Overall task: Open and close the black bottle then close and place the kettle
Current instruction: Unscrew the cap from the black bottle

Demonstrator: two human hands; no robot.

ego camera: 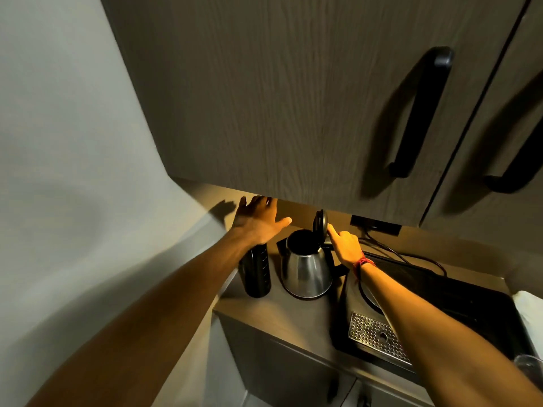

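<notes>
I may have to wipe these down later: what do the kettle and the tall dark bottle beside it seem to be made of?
The silver conical kettle looks like brushed stainless steel: its body shows soft streaked reflections. Its raised lid and handle look like black plastic. The tall black cylindrical bottle has a dull sheen, so coated metal or plastic; I cannot tell which.

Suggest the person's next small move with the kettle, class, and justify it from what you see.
Probably push the lid down with the right hand: it stands upright over the open kettle, the forefinger is already at its edge, and the black bottle stands apart, ungripped.
</notes>
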